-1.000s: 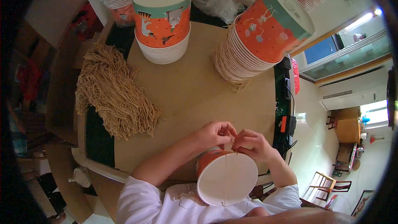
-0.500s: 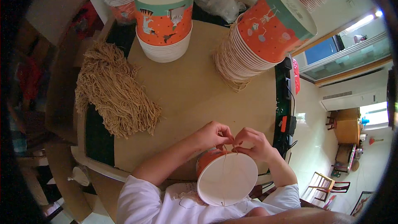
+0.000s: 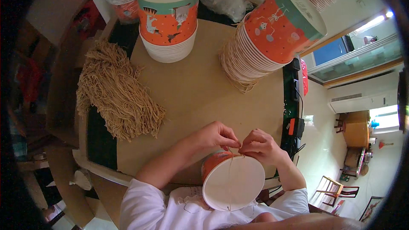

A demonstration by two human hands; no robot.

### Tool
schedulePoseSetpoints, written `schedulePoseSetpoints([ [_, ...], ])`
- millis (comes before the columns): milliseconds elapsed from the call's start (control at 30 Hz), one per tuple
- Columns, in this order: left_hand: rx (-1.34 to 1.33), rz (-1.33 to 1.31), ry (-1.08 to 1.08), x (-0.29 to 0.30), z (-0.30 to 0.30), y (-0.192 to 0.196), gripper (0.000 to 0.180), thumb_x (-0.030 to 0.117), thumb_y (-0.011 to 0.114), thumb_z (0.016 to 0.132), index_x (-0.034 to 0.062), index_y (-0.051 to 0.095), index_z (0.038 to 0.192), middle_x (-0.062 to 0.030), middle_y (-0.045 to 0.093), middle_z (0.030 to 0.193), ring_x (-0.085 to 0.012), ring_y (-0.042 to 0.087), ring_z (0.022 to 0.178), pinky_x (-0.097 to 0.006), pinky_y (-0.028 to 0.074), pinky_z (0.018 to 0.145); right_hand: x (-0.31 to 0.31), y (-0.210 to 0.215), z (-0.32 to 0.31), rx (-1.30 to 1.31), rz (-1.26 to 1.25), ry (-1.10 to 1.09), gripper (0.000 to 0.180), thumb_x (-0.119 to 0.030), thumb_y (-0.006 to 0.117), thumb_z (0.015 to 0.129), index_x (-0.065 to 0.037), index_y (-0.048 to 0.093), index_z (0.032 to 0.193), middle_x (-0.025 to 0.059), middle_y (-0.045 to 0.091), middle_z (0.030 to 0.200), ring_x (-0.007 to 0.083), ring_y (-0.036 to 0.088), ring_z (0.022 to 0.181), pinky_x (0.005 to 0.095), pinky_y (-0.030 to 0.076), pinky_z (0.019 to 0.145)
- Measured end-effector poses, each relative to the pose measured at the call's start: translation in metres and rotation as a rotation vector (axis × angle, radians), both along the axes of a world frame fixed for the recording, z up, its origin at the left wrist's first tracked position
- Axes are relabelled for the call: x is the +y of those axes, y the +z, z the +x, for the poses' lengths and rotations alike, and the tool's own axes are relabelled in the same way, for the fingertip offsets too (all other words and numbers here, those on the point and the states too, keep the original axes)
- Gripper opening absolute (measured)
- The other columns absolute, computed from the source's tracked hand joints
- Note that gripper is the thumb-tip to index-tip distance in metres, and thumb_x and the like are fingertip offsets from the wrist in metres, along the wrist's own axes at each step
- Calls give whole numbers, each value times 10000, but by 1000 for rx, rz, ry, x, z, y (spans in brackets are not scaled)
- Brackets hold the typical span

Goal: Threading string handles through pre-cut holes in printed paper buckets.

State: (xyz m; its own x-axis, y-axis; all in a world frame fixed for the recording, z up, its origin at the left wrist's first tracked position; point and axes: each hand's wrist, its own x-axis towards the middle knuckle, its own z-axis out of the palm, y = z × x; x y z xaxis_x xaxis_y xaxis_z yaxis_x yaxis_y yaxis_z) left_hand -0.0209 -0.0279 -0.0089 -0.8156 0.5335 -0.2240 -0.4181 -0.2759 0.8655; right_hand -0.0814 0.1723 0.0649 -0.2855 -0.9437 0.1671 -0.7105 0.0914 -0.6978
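Two stacks of printed paper cups stand bottom-up toward the far edge of the tabletop, which is covered in plain brown board. The stack at the far left is upright, its outer cup orange with a green band and small animal drawings, white rims layered beneath it; the stack at the far right leans toward the right edge and wears the same orange and green print with pale figures, with loose tan string bunched around its lower rims. A bundle of tan string lengths lies spread at the left edge. At the near edge, a single orange paper cup is held on its side against the person's white shirt, its plain white round bottom facing up, and a thin string runs straight across that white disc (whether anything is inside cannot be seen). The left hand and the right hand meet at the cup's upper rim, fingertips nearly touching, each with thumb and forefinger pinched closed on the string where it crosses the rim, the other fingers curled loosely.
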Motion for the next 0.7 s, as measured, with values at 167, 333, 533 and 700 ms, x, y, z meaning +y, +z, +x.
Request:
schedulePoseSetpoints([
  [167,-40,50,69,5,0,4,140,144,679,774,29,675,854,-47,665,801,-97,587,709,-249,484,643,1,3,-1,-7,-3,11,145,-61,726,656,-74,663,786,36,593,774,190,573,714,306,440,609],
  [333,-72,37,197,12,5,3,131,135,674,780,28,672,856,-39,657,780,-89,579,698,-245,483,640,2,2,-1,-74,-30,38,126,-56,721,666,-71,663,778,39,597,764,189,577,713,299,446,610],
  [533,-55,35,290,16,6,9,98,111,661,790,26,667,839,-31,644,745,-85,575,659,-235,482,609,3,12,-5,-239,6,88,112,-14,692,692,-59,662,791,55,610,774,203,587,732,289,465,639],
  [700,-31,47,306,17,5,6,97,108,660,793,17,659,827,-35,637,728,-79,560,616,-231,478,572,4,17,5,-572,210,-180,98,-48,614,807,-3,620,895,85,617,840,182,587,780,291,471,713],
])
